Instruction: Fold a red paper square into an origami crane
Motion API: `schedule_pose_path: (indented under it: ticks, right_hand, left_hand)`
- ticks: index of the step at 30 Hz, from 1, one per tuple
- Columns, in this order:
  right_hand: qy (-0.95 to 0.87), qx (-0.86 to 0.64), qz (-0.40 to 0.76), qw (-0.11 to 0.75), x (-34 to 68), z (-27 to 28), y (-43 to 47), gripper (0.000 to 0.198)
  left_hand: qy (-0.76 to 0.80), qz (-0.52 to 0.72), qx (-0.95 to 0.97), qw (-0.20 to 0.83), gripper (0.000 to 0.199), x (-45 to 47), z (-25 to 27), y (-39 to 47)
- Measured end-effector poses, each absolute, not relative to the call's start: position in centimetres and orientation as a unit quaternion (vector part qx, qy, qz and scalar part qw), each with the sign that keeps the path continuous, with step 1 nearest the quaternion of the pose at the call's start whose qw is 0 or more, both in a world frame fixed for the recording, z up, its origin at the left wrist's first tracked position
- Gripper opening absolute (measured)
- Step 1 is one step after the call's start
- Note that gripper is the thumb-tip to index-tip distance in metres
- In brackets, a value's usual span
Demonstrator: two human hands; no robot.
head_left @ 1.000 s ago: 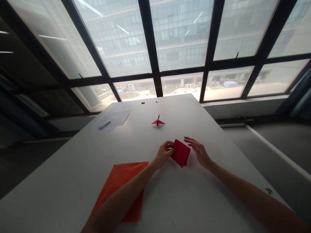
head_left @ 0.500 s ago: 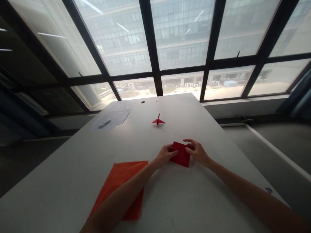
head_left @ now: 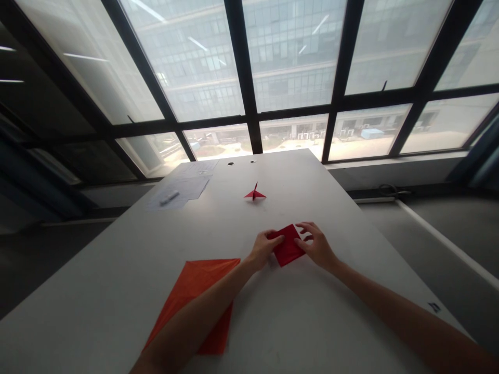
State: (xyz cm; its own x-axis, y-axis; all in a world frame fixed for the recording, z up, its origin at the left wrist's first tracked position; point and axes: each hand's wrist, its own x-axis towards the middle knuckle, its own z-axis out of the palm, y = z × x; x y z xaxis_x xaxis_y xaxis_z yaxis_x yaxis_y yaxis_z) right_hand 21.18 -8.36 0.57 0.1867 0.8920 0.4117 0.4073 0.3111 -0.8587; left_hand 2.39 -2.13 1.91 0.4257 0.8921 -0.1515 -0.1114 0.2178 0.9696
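A small square of folded red paper (head_left: 287,252) is between my two hands, just above or on the white table. My left hand (head_left: 262,248) grips its left edge, thumb on top and fingers behind. At the right corner, the thumb of my right hand (head_left: 318,248) presses on the paper, while its index finger is raised and curved clear of it. Whether the lower fingers of that hand are under the corner is hard to see. Farther up the table stands a folded red paper crane (head_left: 254,195).
A stack of orange-red paper sheets (head_left: 195,280) lies at the lower left, partly under my left forearm. White printed sheets (head_left: 198,188) with a white marker-like object (head_left: 170,198) on them lie at the far left of the white table (head_left: 117,291). Tall windows stand beyond.
The red paper square has been turned between my hands, so a corner now points away and another towards me. My right index finger has lifted slightly off it.
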Motion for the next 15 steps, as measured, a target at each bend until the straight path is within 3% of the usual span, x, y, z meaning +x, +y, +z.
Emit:
schedule_pose_path:
  ticks: [8, 15]
  right_hand:
    - [-0.688, -0.475, 0.143, 0.530, 20.5, 1.1, -8.9, 0.026]
    - [-0.799, -0.456, -0.008, 0.392, 20.9, 2.3, -9.7, 0.039]
  left_hand:
    - [0.365, 0.386, 0.491, 0.691, 0.045, 2.3, 1.7, -2.1]
    - [0.340, 0.411, 0.460, 0.710, 0.045, 2.4, 1.9, -2.0]
